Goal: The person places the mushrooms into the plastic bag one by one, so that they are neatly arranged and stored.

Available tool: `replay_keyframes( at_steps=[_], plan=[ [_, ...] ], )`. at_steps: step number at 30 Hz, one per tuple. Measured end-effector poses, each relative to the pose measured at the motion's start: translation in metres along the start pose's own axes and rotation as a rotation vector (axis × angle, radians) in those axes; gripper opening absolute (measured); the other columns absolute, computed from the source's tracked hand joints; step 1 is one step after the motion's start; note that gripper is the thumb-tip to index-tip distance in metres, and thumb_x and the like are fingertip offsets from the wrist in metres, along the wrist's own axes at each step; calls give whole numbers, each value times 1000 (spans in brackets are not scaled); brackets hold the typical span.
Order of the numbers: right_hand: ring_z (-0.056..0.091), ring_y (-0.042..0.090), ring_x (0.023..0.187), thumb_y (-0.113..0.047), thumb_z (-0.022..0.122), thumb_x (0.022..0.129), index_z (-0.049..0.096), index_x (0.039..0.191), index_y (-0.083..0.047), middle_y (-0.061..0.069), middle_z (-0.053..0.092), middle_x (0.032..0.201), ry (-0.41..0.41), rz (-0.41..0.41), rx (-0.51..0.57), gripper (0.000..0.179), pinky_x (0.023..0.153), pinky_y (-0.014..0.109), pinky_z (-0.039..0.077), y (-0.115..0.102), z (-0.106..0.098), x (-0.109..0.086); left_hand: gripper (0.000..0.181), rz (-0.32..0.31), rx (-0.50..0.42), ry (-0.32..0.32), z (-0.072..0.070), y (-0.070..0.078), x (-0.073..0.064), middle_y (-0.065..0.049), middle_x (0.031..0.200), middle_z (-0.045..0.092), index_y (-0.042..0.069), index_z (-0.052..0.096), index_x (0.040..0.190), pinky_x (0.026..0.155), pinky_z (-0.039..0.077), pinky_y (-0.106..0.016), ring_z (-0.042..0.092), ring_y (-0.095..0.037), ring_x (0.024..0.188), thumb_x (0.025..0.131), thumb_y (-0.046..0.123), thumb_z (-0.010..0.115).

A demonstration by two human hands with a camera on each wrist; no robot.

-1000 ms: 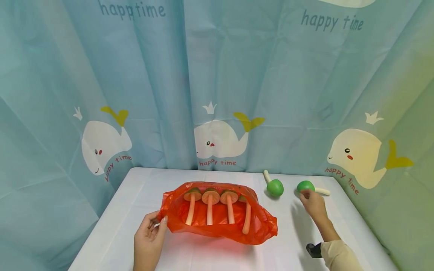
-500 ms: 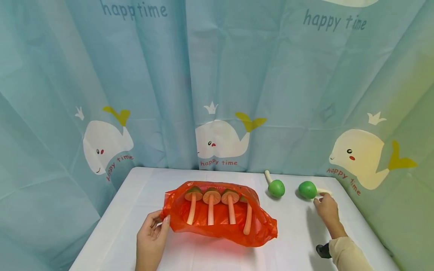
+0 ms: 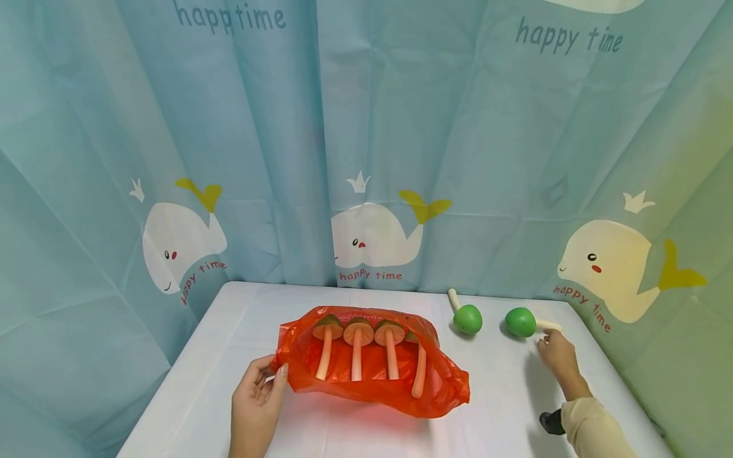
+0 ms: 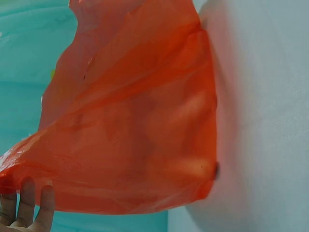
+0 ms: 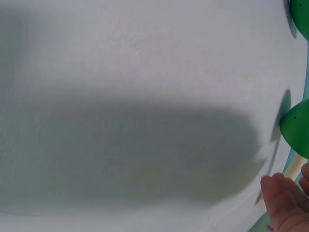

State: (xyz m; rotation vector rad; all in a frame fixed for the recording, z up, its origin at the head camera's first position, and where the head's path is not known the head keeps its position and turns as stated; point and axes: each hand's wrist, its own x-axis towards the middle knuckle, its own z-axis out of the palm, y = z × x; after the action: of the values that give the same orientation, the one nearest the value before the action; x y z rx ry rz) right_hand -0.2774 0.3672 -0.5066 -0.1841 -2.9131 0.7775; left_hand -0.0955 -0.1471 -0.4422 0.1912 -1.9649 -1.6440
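Note:
In the head view, my left hand (image 3: 256, 397) pinches the left edge of a red plastic bag (image 3: 372, 388) between thumb and fingers. The bag's mouth faces me, and several toy mushrooms (image 3: 357, 334) with pale stems show inside. In the left wrist view, the bag's side (image 4: 140, 140) fills the middle, with fingers (image 4: 26, 200) at its edge. At the right, my right hand (image 3: 558, 356) is at the pale stem of a green-capped mushroom (image 3: 520, 322) lying on the table. The right wrist view has thumb and fingers (image 5: 285, 203) apart beside that stem.
Another green-capped mushroom (image 3: 467, 319) lies to the left of the first, near the table's back edge. The table (image 3: 229, 318) has a white cover. Behind it hangs a blue curtain (image 3: 275, 159) printed with whales.
My right hand has moved right and slightly back toward me, from the green cap to the stem. My left hand still holds the bag's edge. The view has shifted slightly.

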Motion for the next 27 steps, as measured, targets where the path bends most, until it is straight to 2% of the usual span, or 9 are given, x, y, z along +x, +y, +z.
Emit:
replay_keyframes(
  at_steps=[5,8,12,13,15,17,20,23,27],
  plan=[
    [49,55,100,-3,44,87,42,115,25,40,53,108,-22,-69,50,40,82,57,43,5,6,7,21,-24,1,-2,-1,0,0,-16,98,61,-6,57,107,72,51,-16,59,-13,83,88,-4,63],
    [54,51,95,-7,46,85,46,115,22,37,57,104,-6,-93,95,42,76,50,47,7,12,11,21,-27,-7,-2,-1,-1,0,-16,99,61,-6,57,108,72,51,-16,59,-13,84,88,-4,63],
    [61,40,82,-7,45,86,44,118,23,36,58,102,-30,-71,162,44,63,37,50,-4,14,11,21,-28,-9,0,-1,-1,0,-16,100,61,-6,57,108,72,51,-16,59,-12,84,88,-3,63],
    [62,40,82,-7,44,88,40,120,25,38,57,104,-61,-55,179,45,63,37,51,-10,12,9,21,-28,-11,1,-1,-1,0,-16,99,61,-6,57,108,72,51,-16,60,-12,84,88,-3,63],
    [64,34,75,-7,44,91,40,119,25,36,59,100,-78,-62,184,43,58,32,51,-19,11,8,21,-26,-15,4,-2,-1,0,-16,99,61,-6,57,108,72,51,-16,60,-12,84,88,-3,63],
    [64,32,74,-6,45,92,43,118,25,33,61,96,-83,-63,171,40,57,31,50,-25,12,7,21,-26,-15,6,-2,0,-1,-16,99,61,-6,57,108,72,51,-16,59,-12,84,88,-3,63],
    [61,35,77,-6,48,90,51,110,21,30,62,93,-29,-62,98,33,63,37,49,-28,13,5,20,-31,-6,12,-1,1,-1,-16,99,61,-6,57,107,72,51,-16,58,-12,84,88,-3,63],
    [57,38,77,-6,53,86,57,99,17,28,61,87,62,-14,34,26,65,44,46,-24,14,3,19,-36,13,15,-1,1,0,-15,98,62,-5,57,106,72,51,-17,58,-14,84,88,-4,63],
    [55,41,75,-8,59,83,55,97,17,29,58,83,110,56,17,29,64,49,45,-17,15,-1,19,-46,38,23,-1,0,-1,-13,97,62,-4,57,105,71,52,-18,58,-15,83,87,-5,63]
  ],
)
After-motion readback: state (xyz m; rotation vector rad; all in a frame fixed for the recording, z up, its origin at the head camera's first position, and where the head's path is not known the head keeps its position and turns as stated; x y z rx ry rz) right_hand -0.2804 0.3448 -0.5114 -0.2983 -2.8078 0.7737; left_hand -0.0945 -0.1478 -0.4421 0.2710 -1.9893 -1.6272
